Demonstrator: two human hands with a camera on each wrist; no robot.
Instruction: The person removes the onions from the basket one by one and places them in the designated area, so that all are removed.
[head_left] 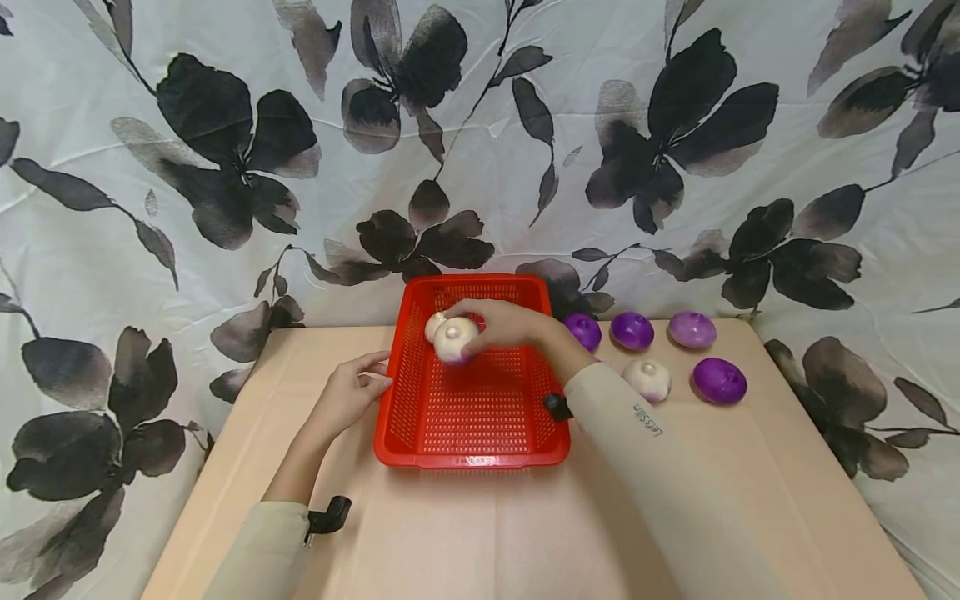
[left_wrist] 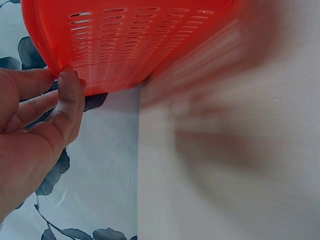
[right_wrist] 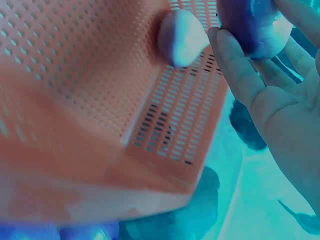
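Observation:
A red perforated plastic basket [head_left: 472, 425] stands on the table. My left hand [head_left: 347, 398] is at its left side, thumb and fingertips pinching the rim, as the left wrist view shows. Above the back part of the basket, my right hand [head_left: 504, 323] holds a white-and-purple turnip [head_left: 455, 340] between thumb and fingers. Another turnip [right_wrist: 182, 39] lies inside, by the basket's wall in the right wrist view. From the head, the held one partly hides it.
Right of the basket, several turnips lie on the table: purple ones such as the purple turnip [head_left: 718, 381] and a mostly white turnip [head_left: 647, 381]. A floral cloth [head_left: 525, 192] hangs behind the table [head_left: 480, 533].

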